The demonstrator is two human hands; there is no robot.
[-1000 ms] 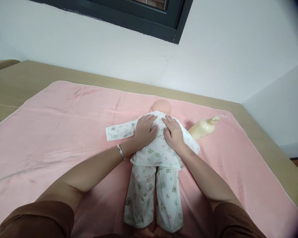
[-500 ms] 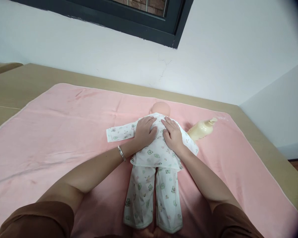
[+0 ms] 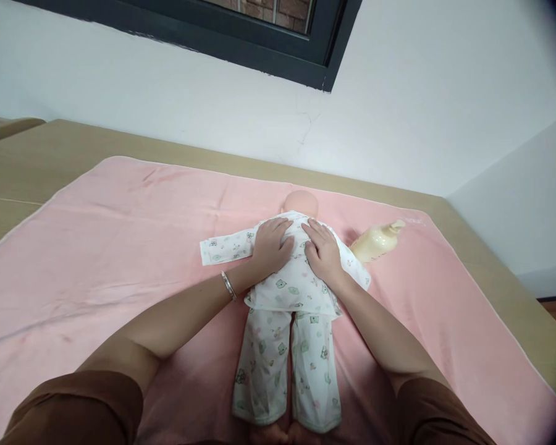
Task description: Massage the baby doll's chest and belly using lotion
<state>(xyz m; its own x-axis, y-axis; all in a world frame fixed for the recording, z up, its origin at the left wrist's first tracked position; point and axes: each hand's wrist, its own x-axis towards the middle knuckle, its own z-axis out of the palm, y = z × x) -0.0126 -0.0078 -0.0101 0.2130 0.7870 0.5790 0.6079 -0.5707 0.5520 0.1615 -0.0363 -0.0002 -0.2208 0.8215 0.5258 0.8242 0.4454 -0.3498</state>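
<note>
A baby doll [image 3: 301, 201] lies face down, its head pointing away from me. It wears a white printed top [image 3: 290, 293] and matching trousers [image 3: 265, 368]. Flat on the left side of its upper back rests my left hand [image 3: 271, 244], fingers stretched out; a silver bangle [image 3: 228, 285] circles that wrist. My right hand [image 3: 323, 250] lies on the right side of the upper back, also open, its fingers angled toward the middle. Neither hand grips anything. One sleeve [image 3: 225, 248] extends out to the left. The doll's face is hidden.
A cream pump bottle [image 3: 378, 241] lies on its side just right of the doll. Beneath everything a pink blanket [image 3: 120, 241] covers much of the wooden table [image 3: 88, 143]. Behind it rise a white wall [image 3: 241, 111] and a dark window frame [image 3: 259, 59].
Both hands stay flat on the doll's back, with hardly any movement. The whole view has shifted very slightly.
</note>
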